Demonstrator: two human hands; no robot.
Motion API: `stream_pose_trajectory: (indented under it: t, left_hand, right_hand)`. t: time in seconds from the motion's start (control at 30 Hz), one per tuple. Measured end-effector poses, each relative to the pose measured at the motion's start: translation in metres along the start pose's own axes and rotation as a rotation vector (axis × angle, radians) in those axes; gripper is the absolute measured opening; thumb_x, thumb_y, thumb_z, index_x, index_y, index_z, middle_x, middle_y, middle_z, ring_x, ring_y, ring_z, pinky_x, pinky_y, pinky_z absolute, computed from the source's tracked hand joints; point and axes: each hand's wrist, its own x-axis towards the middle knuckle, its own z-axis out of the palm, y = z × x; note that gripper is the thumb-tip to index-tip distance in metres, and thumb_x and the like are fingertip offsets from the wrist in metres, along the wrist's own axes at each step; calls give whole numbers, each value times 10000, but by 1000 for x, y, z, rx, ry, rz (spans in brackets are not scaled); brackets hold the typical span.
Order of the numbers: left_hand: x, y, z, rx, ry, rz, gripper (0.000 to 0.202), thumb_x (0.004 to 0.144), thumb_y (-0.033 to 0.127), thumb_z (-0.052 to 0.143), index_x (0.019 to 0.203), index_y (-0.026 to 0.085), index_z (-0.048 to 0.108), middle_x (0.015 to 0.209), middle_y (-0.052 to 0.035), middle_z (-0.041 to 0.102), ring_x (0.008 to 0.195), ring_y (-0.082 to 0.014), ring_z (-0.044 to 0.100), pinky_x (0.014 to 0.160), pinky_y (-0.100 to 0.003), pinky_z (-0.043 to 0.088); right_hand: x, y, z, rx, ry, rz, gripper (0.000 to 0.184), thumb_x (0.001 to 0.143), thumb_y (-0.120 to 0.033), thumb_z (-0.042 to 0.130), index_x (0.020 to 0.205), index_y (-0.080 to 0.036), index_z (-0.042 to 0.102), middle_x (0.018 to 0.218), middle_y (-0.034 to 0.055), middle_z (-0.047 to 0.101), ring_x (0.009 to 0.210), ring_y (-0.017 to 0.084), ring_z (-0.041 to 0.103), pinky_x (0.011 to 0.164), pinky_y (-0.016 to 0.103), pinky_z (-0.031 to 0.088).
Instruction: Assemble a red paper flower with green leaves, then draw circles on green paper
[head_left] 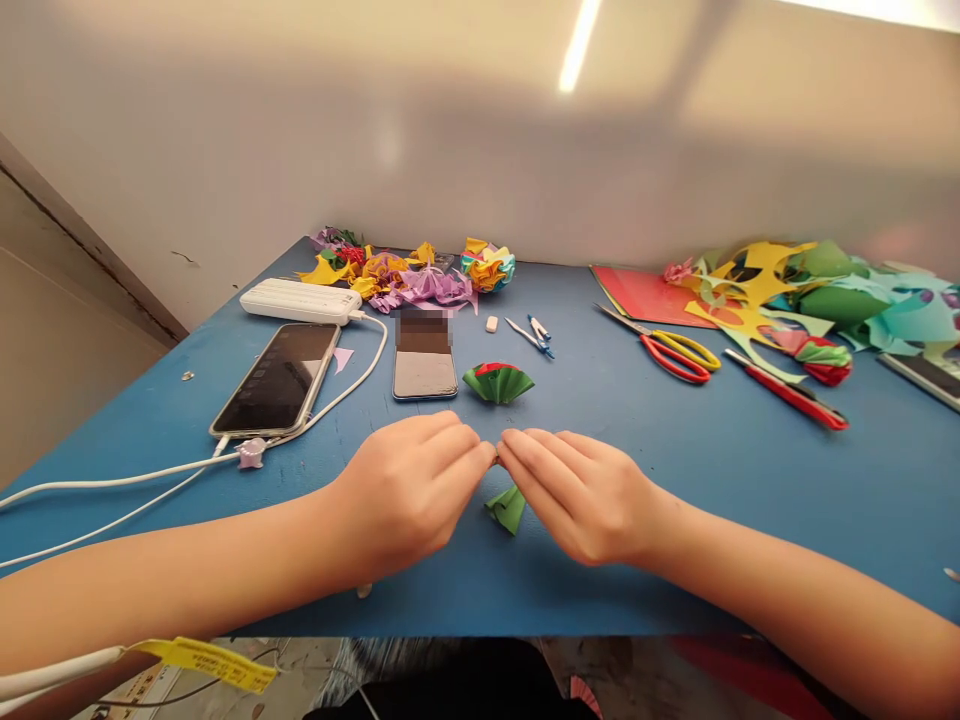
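My left hand [424, 485] and my right hand [589, 490] meet above the table with fingertips pinched together. A tiny dark bit shows between the tips; what they hold is mostly hidden. Just below, a pleated piece of green paper [508, 510] sticks out, partly covered by my right fingers; I cannot tell whether it is held or lies on the table. Beyond my fingertips rests a fan-folded green paper piece with a red inside [499, 384].
Left: phone [277, 380], white power bank [300, 300] and cable. A second phone [424, 360], eraser [492, 324] and compass [531, 338] lie ahead. Crumpled paper flowers [405, 280] are behind. Right: scissors [667, 350], red cutter [787, 390], coloured paper scraps [817, 285].
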Motion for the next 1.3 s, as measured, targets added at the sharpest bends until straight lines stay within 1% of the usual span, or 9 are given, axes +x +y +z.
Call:
stream_pose_trajectory:
  t: [0.13,0.33,0.6,0.67,0.73,0.87,0.93,1.07,1.3]
  left_hand:
    - [2,1,-2,217,19,229,104,830,55,506,795,50,604,668,-98,630,613,-207,599,499,-323,441]
    - [3,4,-2,209,7,215,136,844,55,486,767,69,597,657,-80,620,619,-184,597,554,-320,467]
    - [1,4,-6,383,-84,388,154,847,167,544,881,50,640,761,-88,619,663,-179,589,478,-288,392]
    - [1,3,-5,345,-74,357,134,848,141,527,831,60,632,702,-70,599,618,-164,567,481,-287,395]
    - [2,3,-5,248,-51,253,129,845,94,501,788,75,614,640,-49,571,583,-151,539,502,-283,412]
    - [2,3,-5,28,-74,14,107,833,59,495,819,83,598,671,-60,581,594,-149,512,532,-271,436]
    - [2,3,-6,11,-65,-4,98,831,58,505,827,82,600,681,-66,592,594,-152,514,523,-270,433]
    - [4,3,-6,154,-2,109,94,841,69,516,822,65,608,646,-58,599,591,-157,551,535,-284,455]
    - [3,-1,-10,372,-65,365,129,844,140,546,874,61,644,730,-65,616,639,-155,579,458,-275,372]
  right_hand:
    - [1,-1,2,74,-6,93,154,831,-59,488,852,-24,637,804,145,672,707,189,618,551,296,484]
    - [1,-3,0,90,26,106,179,826,-42,473,748,-66,633,718,113,644,685,180,602,591,307,491]
    - [3,-7,0,68,11,100,207,813,-32,469,695,-75,634,727,132,666,685,199,630,579,316,506]
    - [2,-7,0,50,10,85,155,808,-52,502,759,-54,649,791,152,683,721,216,642,579,321,513]
    - [0,-7,1,39,24,70,141,802,-71,524,845,-29,651,870,176,687,771,239,652,596,335,523]
    - [-4,-8,0,-7,79,0,187,822,-95,498,909,-14,642,894,187,687,814,260,662,625,356,540]
    - [-4,-8,-1,-58,67,-18,185,832,-104,498,915,-22,643,887,178,691,811,249,665,634,351,547]
    - [-2,-8,-4,-105,32,-6,180,828,-94,506,919,-15,640,891,186,687,815,254,667,652,366,556]
    - [4,-7,-7,21,-17,102,211,843,-52,433,779,-62,634,761,142,670,750,208,646,642,335,546]
